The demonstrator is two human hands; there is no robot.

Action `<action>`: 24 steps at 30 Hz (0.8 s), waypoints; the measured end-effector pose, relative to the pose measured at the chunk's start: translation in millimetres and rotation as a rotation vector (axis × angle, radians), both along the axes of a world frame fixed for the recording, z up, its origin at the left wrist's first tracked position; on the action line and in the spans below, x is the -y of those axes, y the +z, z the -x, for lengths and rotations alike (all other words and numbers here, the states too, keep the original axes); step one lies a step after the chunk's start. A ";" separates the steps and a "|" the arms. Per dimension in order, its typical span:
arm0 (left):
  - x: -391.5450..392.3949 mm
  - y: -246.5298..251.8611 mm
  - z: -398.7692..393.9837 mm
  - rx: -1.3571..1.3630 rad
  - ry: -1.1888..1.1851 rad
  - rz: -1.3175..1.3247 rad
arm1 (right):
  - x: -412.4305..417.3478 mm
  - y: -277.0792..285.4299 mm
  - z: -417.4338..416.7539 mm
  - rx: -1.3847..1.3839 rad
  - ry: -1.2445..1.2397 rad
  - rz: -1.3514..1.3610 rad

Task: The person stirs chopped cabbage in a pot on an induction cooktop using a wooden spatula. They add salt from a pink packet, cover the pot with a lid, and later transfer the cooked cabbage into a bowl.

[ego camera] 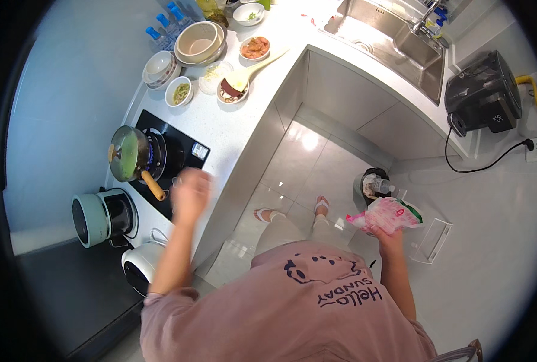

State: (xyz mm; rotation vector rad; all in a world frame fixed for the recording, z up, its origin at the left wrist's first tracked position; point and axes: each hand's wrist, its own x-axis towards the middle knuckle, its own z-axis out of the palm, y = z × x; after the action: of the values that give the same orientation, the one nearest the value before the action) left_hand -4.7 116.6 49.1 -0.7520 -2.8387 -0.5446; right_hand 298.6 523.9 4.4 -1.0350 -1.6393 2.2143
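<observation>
My left hand, blurred, is over the front edge of the black gas hob; its finger pose is unclear. A lidded saucepan with green contents stands on a burner with a blue flame, its wooden handle pointing towards that hand. My right hand grips a pink and white plastic packet out to the right, just in front of a waste bin that holds a plastic bottle.
Bowls of sliced meat, green pieces and mushroom-like pieces stand on the counter, a rice paddle over the last. A steel sink is beyond. Left are a green appliance and white kettle; a black cord hangs right.
</observation>
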 end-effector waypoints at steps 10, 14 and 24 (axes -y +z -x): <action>-72.7 -252.1 -11.2 0.946 1.044 -2.059 | -40.0 -7.0 -34.4 0.168 0.070 0.010; -76.6 -258.5 17.7 1.083 1.124 -2.187 | -47.8 4.8 -10.1 -0.097 0.184 0.068; -182.0 -222.4 -81.9 1.315 0.938 -1.804 | -72.1 10.9 9.4 -0.179 0.168 -0.002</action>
State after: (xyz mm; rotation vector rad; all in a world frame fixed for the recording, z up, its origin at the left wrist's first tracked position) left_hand 77.2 298.6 -173.2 1.4683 -1.2328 -3.0134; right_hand 289.2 596.0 15.3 -0.6978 -1.7025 2.3316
